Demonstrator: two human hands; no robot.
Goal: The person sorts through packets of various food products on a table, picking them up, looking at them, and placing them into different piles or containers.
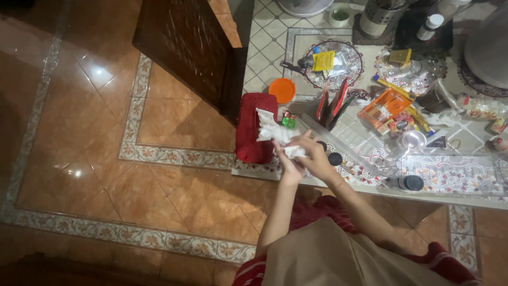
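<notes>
A crumpled white tissue [294, 152] sits pinched between the person's two hands, just above the near edge of the patterned table [455, 175] and right beside the red tissue box [251, 135], from whose top another white tissue [270, 128] sticks up. The left hand [286, 160] comes up from below with the forearm nearly vertical in the head view, its fingers curled closed around the lower side of the tissue. The right hand [313, 153] reaches in from the right, forearm slanting up from the lap, wrist bent, fingers folded over the top of the same tissue, so both hands grip it and touch each other. A small green object [289, 122] lies just behind the hands, and an orange lid [282, 90] rests beyond the box. Dark round caps [335, 158] lie on the table just to the right of the right hand. Farther right the table is crowded: an orange packet [384, 107], a metal cup [413, 141], a glass dish [346, 61] with a yellow packet, and a dark bottle [410, 182] lying near the table's front edge. The red box stands at the table's left corner. To the left of that corner lies open tiled floor [106, 159], and a dark wooden chair back [188, 47] stands by the table's left edge, beyond the box.
</notes>
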